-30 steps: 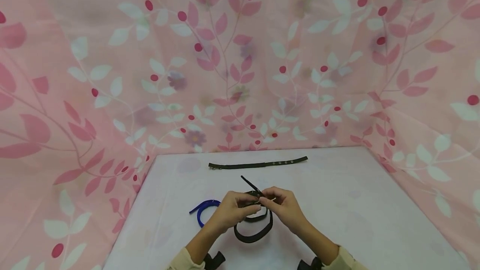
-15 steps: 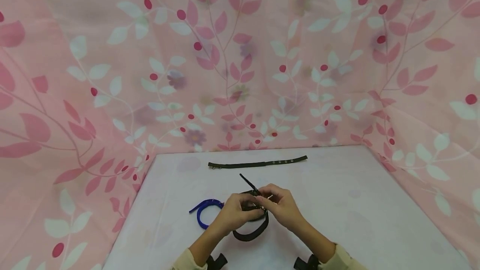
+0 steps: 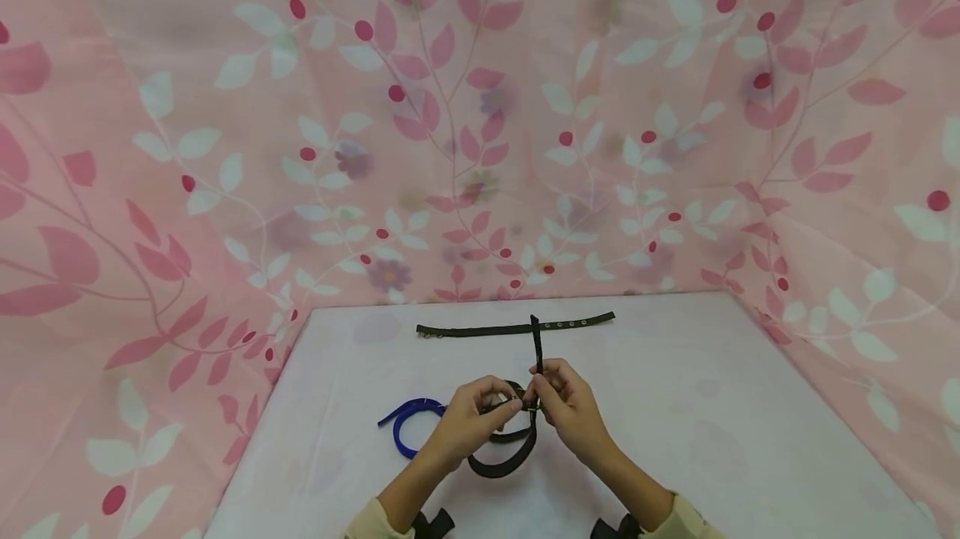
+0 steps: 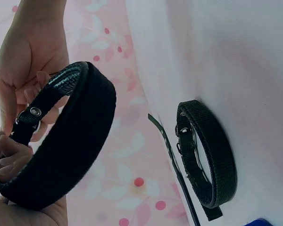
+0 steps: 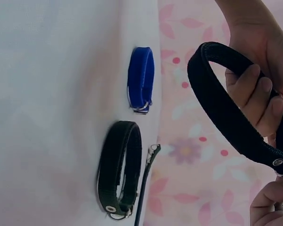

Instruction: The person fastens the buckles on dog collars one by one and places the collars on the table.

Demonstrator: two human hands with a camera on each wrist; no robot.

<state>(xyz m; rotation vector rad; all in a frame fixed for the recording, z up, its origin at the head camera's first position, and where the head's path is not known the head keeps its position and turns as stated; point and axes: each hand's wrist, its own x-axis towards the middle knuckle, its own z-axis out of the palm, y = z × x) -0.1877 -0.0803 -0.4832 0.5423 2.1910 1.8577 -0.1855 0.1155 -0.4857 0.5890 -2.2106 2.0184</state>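
Note:
Both hands hold a black collar bent into a loop above the white table. My left hand pinches it at the left of the buckle area. On the right, my right hand grips the strap beside the metal buckle, thumb against the fingers. The strap's free end sticks up past the fingertips. In the left wrist view the wide padded band curves between the hands, with a metal rivet near the fingers. Fingers partly hide the buckle.
A dark green collar, fastened in a loop, rests on the table beneath the hands. A looped blue collar lies left of it. Farther back stretches a flat green collar with eyelets. Pink floral cloth surrounds the table.
The strap's free end has swung from leaning left to nearly upright. My right hand has shifted from over the buckle to gripping the strap, slightly right; my left hand stays on the collar.

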